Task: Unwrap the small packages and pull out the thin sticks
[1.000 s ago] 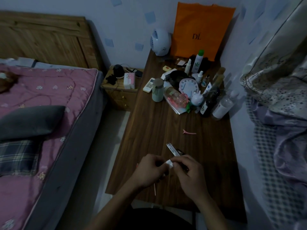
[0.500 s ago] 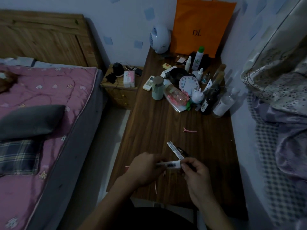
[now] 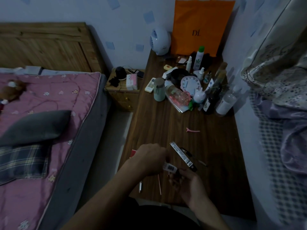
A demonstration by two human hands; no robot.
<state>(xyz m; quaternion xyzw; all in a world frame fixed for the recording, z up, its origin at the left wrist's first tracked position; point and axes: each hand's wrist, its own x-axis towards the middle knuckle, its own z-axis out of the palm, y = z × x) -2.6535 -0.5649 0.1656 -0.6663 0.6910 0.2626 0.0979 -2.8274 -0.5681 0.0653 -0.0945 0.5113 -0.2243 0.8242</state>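
Observation:
Over the near end of a dark wooden table, my left hand grips one end of a small white tube with a barcode label. My right hand pinches a dark piece at the tube's other end; the light is too dim to tell what that piece is. A long narrow labelled box lies on the table just beyond my hands, with a thin dark stick beside it. Below my hands lie a pink stick and a small silver stick.
A pink hair clip lies mid-table. Bottles, a white clock and a grey-green flask crowd the far end before an orange bag. A bed with a pink quilt is left, a bedside cabinet behind, hanging fabric right.
My hands have moved apart along the tube. The left hand now holds its left end and the right hand has dropped lower and nearer to me. The view shifted slightly.

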